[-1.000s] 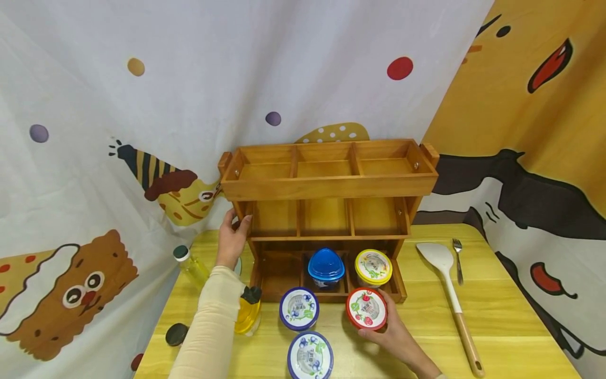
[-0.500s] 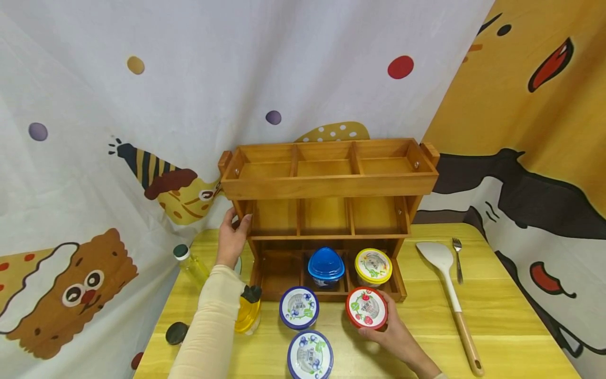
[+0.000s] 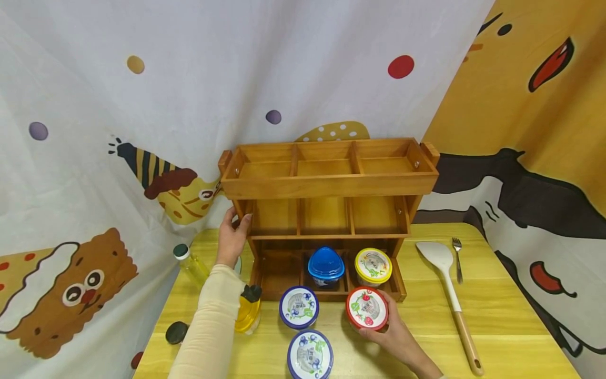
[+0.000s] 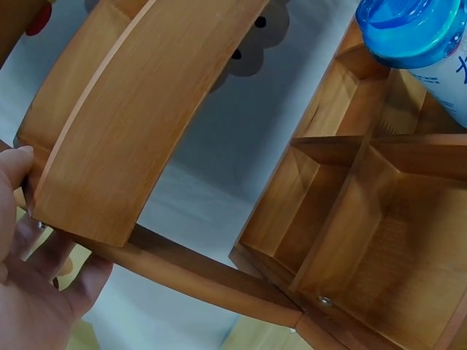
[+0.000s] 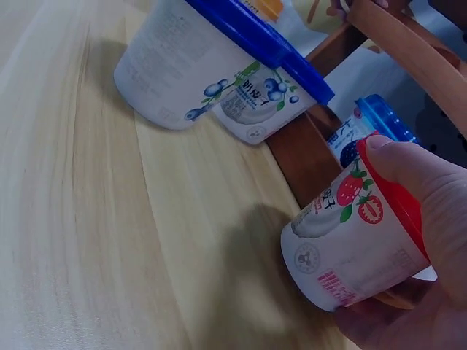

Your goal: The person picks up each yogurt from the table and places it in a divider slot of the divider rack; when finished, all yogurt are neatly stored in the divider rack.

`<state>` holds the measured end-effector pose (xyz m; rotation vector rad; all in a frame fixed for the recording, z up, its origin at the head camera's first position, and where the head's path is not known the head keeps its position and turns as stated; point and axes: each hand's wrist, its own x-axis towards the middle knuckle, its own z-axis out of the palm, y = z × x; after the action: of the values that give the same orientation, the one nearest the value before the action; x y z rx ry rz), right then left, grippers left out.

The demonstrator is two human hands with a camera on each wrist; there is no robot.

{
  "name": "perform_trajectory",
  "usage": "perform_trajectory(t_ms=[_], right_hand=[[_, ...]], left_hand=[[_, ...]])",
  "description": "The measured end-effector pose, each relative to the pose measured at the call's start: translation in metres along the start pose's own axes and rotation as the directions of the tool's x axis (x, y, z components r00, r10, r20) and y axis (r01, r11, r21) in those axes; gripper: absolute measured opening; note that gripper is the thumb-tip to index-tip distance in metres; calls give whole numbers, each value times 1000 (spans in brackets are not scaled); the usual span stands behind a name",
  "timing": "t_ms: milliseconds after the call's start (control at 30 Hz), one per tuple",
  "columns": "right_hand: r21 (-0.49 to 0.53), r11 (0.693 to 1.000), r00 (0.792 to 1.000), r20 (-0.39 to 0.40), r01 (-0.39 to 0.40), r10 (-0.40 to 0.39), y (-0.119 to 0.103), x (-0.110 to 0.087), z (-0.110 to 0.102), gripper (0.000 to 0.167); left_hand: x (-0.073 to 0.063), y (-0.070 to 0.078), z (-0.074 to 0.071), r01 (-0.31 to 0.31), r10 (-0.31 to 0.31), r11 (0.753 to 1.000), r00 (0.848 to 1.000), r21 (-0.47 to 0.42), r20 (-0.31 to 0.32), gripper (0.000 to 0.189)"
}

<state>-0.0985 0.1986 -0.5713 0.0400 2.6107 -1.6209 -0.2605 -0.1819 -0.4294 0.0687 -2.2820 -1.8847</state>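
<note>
My right hand (image 3: 392, 334) grips a yogurt cup with a red lid (image 3: 367, 309), in front of the wooden three-tier rack (image 3: 326, 188). Strawberries are printed on the cup's white side (image 5: 350, 240) in the right wrist view; whether its base touches the table is unclear. My left hand (image 3: 232, 239) holds the rack's left side, thumb in front and fingers behind, as the left wrist view confirms. In the rack's bottom tier stand a blue-lidded cup (image 3: 326, 265) in the middle compartment and a yellow-lidded cup (image 3: 373, 266) in the right one.
Two purple-blue-lidded blueberry cups (image 3: 299, 308) stand before the rack. A yellow-lidded container (image 3: 248, 316), an oil bottle (image 3: 191, 263) and a black-topped item (image 3: 177, 333) are near the left arm. A white spatula (image 3: 447, 279) and a fork (image 3: 458, 260) lie at right.
</note>
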Motion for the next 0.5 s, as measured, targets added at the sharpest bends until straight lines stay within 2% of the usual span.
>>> perform_trajectory(t_ms=[133, 500], right_hand=[[-16, 1000, 1000, 1, 3, -3, -4, -2, -2, 109], [50, 998, 999, 13, 39, -39, -30, -10, -7, 107]], left_hand=[[10, -19, 0, -19, 19, 1000, 1000, 11, -13, 49], [10, -17, -1, -7, 7, 1000, 1000, 8, 1, 49]])
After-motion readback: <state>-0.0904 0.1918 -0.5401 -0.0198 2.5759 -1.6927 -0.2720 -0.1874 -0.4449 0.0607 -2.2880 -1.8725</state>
